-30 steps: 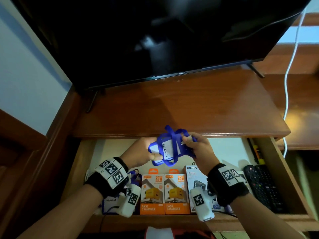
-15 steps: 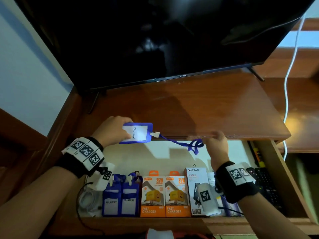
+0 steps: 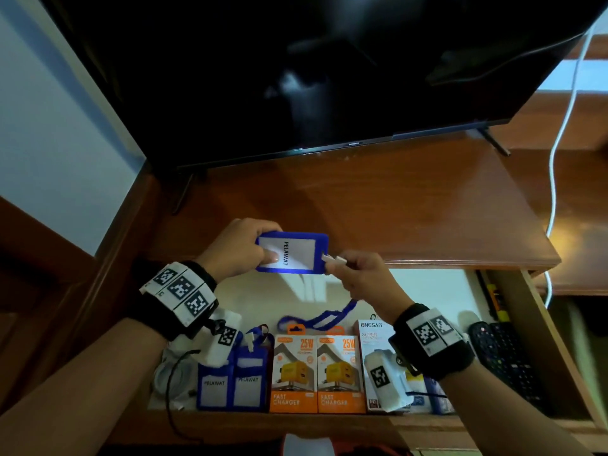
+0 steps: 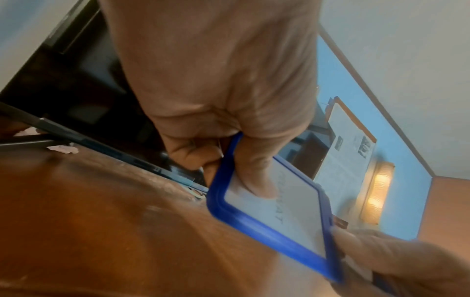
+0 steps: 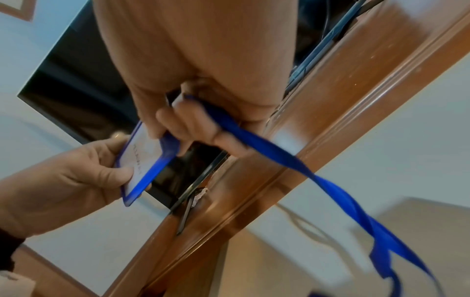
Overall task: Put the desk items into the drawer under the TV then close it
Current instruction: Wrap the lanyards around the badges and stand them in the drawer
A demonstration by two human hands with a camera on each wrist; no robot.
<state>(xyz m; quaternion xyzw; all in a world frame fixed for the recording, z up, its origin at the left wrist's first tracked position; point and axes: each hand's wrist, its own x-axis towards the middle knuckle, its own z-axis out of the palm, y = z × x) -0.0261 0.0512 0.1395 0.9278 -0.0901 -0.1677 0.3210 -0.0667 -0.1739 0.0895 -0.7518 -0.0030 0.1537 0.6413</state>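
Observation:
A blue badge holder (image 3: 296,253) with a white card reading PELAWAT is held level above the open drawer (image 3: 539,327), at the desk's front edge. My left hand (image 3: 240,250) grips its left end, thumb on the card (image 4: 257,180). My right hand (image 3: 358,274) pinches the white clip and the blue lanyard (image 5: 267,146) at the holder's right end. The lanyard (image 3: 325,317) hangs down from that hand in a loop over the drawer.
In the drawer stand two more blue badge holders (image 3: 230,380), two orange charger boxes (image 3: 317,373), a white ONESAM box (image 3: 371,337), black remotes (image 3: 503,357) and a coiled cable (image 3: 174,376). The TV (image 3: 329,70) stands on the wooden desk top (image 3: 394,205). A white cable (image 3: 559,143) hangs at right.
The hands pulled apart, stretching the lanyard out from the badge holder, then my right hand came back to the holder's clip end. The lanyard now hangs loose below.

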